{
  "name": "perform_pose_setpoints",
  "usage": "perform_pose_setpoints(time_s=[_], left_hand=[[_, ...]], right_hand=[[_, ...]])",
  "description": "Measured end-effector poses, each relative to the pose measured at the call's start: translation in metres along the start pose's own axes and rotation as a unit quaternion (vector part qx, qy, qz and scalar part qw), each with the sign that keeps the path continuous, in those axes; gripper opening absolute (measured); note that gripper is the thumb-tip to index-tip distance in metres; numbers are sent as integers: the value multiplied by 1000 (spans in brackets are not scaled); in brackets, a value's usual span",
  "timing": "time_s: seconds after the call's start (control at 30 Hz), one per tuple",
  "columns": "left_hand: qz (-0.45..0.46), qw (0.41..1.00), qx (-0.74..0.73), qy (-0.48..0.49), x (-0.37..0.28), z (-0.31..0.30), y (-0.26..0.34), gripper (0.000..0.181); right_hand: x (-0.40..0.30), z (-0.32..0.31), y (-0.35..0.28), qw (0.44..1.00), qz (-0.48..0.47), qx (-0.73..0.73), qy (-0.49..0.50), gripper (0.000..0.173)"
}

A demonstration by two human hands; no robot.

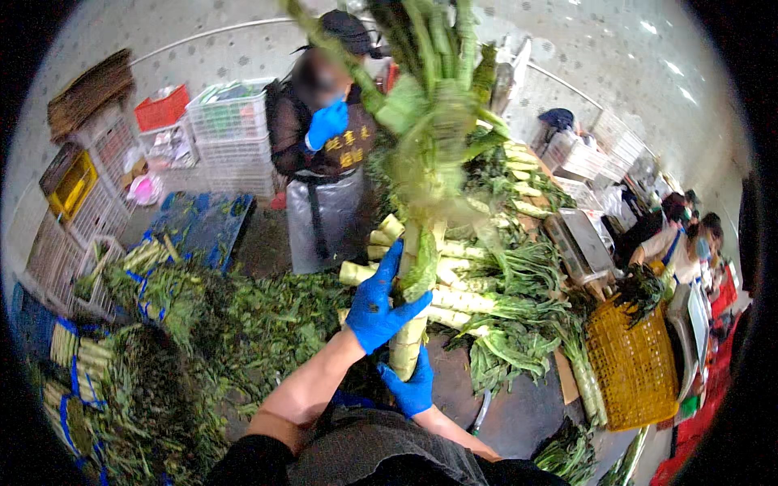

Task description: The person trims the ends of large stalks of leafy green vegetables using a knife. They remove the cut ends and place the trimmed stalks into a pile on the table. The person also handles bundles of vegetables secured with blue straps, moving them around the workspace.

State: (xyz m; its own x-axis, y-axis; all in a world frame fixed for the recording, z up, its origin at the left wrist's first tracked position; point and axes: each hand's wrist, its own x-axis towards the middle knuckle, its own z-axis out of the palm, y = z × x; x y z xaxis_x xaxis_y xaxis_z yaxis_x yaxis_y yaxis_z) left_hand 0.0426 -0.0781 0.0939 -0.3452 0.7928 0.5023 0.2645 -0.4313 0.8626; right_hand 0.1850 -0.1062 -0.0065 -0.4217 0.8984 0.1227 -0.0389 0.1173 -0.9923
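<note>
A thick pale celtuce stem (407,352) stands steeply tilted before me, its leafy top blurred and reaching the upper edge of the view. Around its middle, my left hand (383,307), in a blue glove, grips the stem. My right hand (413,383), gloved the same way, cups the cut base below. Just beyond the held stem, several peeled-looking celtuce stalks (465,297) lie side by side on the dark table (516,419), leaves towards the right. A thin curved tool (483,413), perhaps a knife, rests near the table's front.
Loose leaves (261,328) heap at the left, beside stalk bundles (85,364) tied with blue tape. Across the table stands a co-worker (331,152) in a grey apron. To the right are a yellow basket (632,364) and a metal-topped box (580,243); other people are farther off.
</note>
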Motion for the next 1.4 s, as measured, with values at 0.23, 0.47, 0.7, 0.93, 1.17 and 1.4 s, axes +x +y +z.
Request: perform_pose_setpoints(time_s=[0.23,0.47,0.7,0.93,1.17,1.4], left_hand=[[12,981,92,169,-24,-29,-30,24],[89,931,286,210,-36,-53,-58,16],[-25,954,246,171,-87,-47,-66,21],[-160,919,-278,227,6,-87,-53,43],[-150,831,-473,252,-7,-87,-67,55],[-303,909,87,273,-72,-58,-95,44]], right_hand=[[-8,-3,-9,964,154,134,-171,84],[-2,6,5,980,101,61,-161,84],[29,9,-12,987,-8,-54,-148,83],[8,10,0,935,-138,-318,-80,72],[-6,10,-15,880,-157,-437,-95,70],[8,17,-6,978,1,-128,-162,77]])
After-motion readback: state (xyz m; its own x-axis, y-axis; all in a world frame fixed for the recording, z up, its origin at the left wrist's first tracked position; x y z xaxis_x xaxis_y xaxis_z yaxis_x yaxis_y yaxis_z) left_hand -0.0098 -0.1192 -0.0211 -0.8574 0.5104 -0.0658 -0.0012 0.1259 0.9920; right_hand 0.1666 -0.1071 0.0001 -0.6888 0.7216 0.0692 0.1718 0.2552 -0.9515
